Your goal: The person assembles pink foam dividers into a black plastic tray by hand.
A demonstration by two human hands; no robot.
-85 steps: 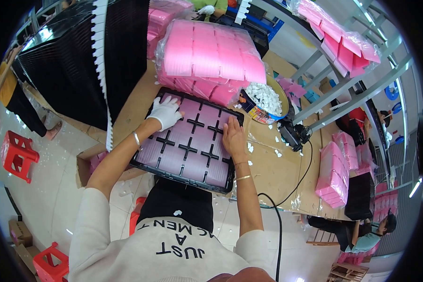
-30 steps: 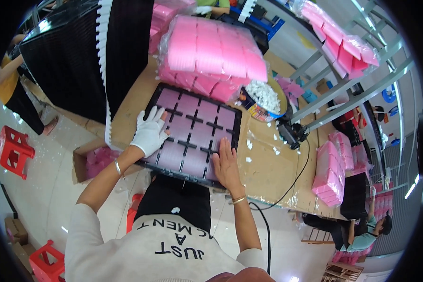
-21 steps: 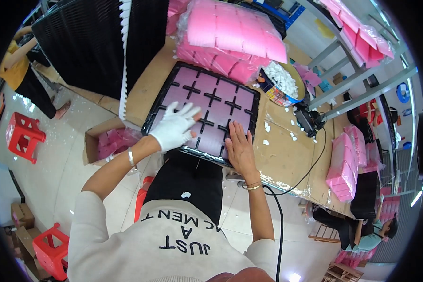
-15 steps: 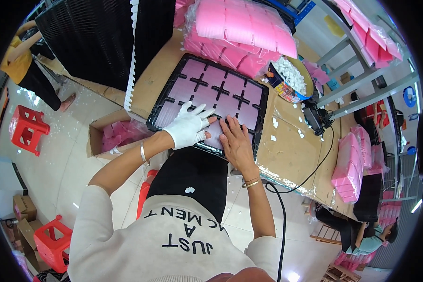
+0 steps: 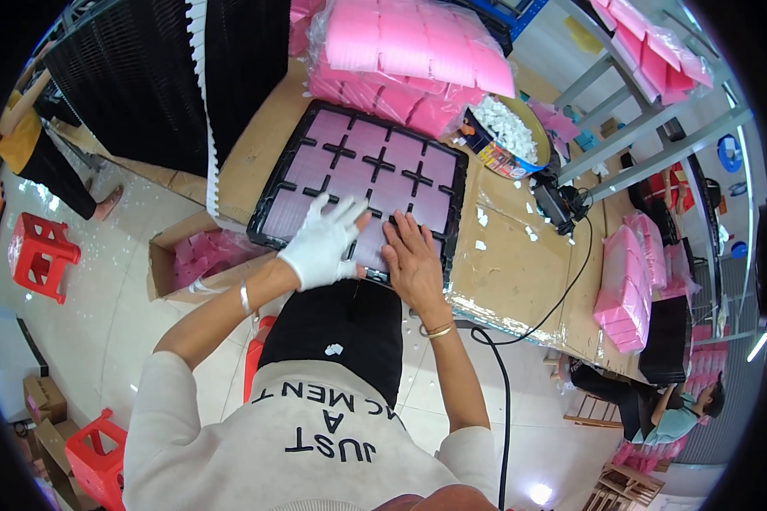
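A black plastic tray [image 5: 264,202] with raised cross-shaped dividers lies on the cardboard-covered bench before me. Flat pink sheets [image 5: 398,141] fill its compartments. My left hand [image 5: 322,243], in a white glove with some fingertips bare, rests on the near-left part of the tray, fingers spread. Bare and flat, my right hand [image 5: 415,258] presses on the pink surface near the front edge, right of the left hand. Neither hand grips anything. Both palms hide part of the near row.
Bagged pink foam [image 5: 409,43] is piled behind the tray. Right of it stand a tub of white scraps [image 5: 507,132] and a black device [image 5: 562,209] with a cable. A tall black stack [image 5: 136,77] rises at left, above a cardboard box [image 5: 166,264]. Red stools [image 5: 47,255] stand on the floor.
My left hand has slid slightly toward the tray's near edge. The right hand stays at about the same place on the tray. The whole view has shifted a little.
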